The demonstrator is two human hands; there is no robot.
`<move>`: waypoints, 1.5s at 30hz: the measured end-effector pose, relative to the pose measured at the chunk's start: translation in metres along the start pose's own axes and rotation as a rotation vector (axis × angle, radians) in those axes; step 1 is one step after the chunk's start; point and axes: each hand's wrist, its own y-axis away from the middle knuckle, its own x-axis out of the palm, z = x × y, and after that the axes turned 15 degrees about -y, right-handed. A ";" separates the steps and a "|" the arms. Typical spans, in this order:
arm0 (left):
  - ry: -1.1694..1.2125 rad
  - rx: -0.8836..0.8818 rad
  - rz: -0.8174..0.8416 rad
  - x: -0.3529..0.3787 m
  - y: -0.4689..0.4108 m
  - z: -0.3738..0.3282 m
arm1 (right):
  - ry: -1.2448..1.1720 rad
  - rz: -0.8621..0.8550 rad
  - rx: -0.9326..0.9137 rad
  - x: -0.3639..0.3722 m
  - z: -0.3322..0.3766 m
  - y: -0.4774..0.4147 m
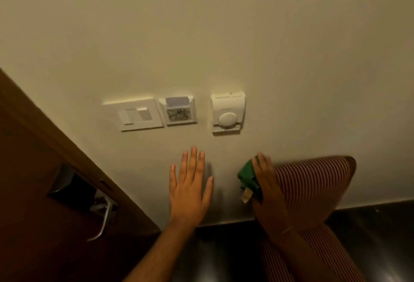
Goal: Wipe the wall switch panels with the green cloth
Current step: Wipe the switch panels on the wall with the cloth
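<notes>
Three white fittings sit in a row on the cream wall: a wide switch panel [134,114], a key-card holder [179,111] with a pale card in its slot, and a thermostat [228,113] with a round dial. My left hand [190,186] is spread flat against the wall below the card holder, holding nothing. My right hand [266,183] grips a bunched green cloth [248,178] with a small tag hanging from it, below the thermostat and apart from all three fittings.
A dark wooden door [38,192] with a metal lever handle [104,219] fills the lower left. A red-and-white striped chair back [313,181] stands against the wall at the lower right, just behind my right hand. Dark glossy floor [369,237] runs below the skirting.
</notes>
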 end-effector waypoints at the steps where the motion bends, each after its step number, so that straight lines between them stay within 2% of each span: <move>1: 0.007 -0.023 -0.047 -0.013 -0.011 0.011 | 0.019 -0.006 -0.053 0.002 0.016 -0.014; 7: -0.035 -0.104 -0.398 -0.074 -0.090 0.074 | 0.009 -0.074 -0.379 0.014 0.094 -0.088; 13: -0.040 -0.117 -0.535 -0.116 -0.171 0.119 | 0.019 -0.193 -0.608 0.038 0.145 -0.138; 16: -0.036 -0.092 -0.580 -0.125 -0.202 0.130 | 0.010 -0.201 -0.598 0.057 0.155 -0.146; 21: 0.027 -0.089 -0.639 -0.121 -0.237 0.138 | 0.043 -0.118 -0.476 0.086 0.145 -0.144; 29: -0.041 -0.026 -0.743 -0.095 -0.250 0.148 | -0.051 -0.122 -0.348 0.126 0.101 -0.132; 32: -0.043 -0.019 -0.763 -0.093 -0.251 0.149 | -0.017 -0.128 -0.322 0.142 0.088 -0.123; 40: -0.060 -0.023 -0.770 -0.091 -0.252 0.149 | 0.065 -0.082 -0.358 0.149 0.080 -0.129; 45: -0.068 -0.039 -0.773 -0.090 -0.252 0.149 | 0.042 -0.138 -0.413 0.154 0.082 -0.141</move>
